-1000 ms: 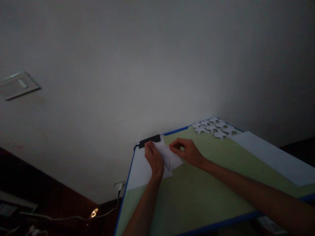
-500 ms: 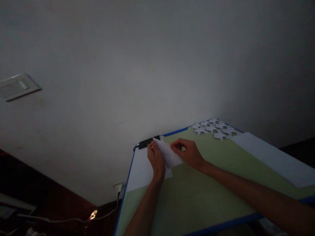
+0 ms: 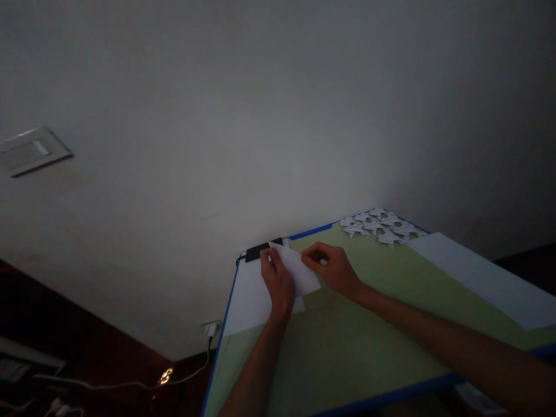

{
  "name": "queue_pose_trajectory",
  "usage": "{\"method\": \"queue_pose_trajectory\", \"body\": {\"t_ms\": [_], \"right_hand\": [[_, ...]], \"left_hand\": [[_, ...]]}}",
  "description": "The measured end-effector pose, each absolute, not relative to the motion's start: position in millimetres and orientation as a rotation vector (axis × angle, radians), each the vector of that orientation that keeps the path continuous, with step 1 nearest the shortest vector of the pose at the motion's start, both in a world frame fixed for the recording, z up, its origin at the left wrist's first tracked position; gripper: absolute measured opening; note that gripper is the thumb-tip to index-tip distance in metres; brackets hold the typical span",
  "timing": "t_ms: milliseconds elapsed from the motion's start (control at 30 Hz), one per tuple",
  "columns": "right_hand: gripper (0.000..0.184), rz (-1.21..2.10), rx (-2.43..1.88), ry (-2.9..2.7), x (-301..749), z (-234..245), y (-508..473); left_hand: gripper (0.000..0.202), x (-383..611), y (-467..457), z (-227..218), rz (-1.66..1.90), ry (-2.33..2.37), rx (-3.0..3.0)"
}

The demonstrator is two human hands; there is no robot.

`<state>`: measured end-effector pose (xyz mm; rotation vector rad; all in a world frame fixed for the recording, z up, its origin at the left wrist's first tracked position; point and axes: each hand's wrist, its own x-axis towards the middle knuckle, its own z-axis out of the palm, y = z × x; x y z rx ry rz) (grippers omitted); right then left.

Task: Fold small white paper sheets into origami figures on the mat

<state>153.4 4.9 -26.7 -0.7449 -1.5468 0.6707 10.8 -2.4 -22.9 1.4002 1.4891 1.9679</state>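
A small white sheet of paper (image 3: 299,275) is held between my two hands above the table's left part. My left hand (image 3: 277,278) is closed on its left edge, the fingers partly behind the sheet. With thumb and forefinger pinched, my right hand (image 3: 332,267) grips the paper's upper right edge. Beneath the hands lies a larger white sheet (image 3: 247,301), and a black flat object (image 3: 257,252) rests at its far edge.
The green table top (image 3: 347,347) has a blue rim and stands against a wall. Several folded white paper pieces (image 3: 386,226) lie at the far right corner. Beside them is a long white sheet (image 3: 482,278). A plugged-in cable (image 3: 211,331) hangs left of the table.
The crease line seen on the paper's face no longer shows, and the sheet has tilted slightly. Both hands keep their grip in nearly the same place.
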Motion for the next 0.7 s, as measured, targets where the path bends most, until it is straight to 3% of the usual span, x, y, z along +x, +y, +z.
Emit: {"method": "queue_pose_trajectory", "body": {"t_ms": [300, 533, 700], "right_hand": [[0.008, 0.64, -0.764, -1.475, 155.9, -28.7, 7.6], [0.01, 0.655, -0.763, -1.466, 154.9, -30.4, 9.3], [0.01, 0.689, -0.759, -1.46, 157.4, -31.1, 11.8]], "left_hand": [[0.04, 14.8, 2.4, -33.0, 1.867, 1.53, 1.383], [0.03, 18.8, -2.4, -32.5, 1.862, 1.594, 1.425], [0.036, 11.0, 4.7, -33.1, 1.84, 1.507, 1.445]]}}
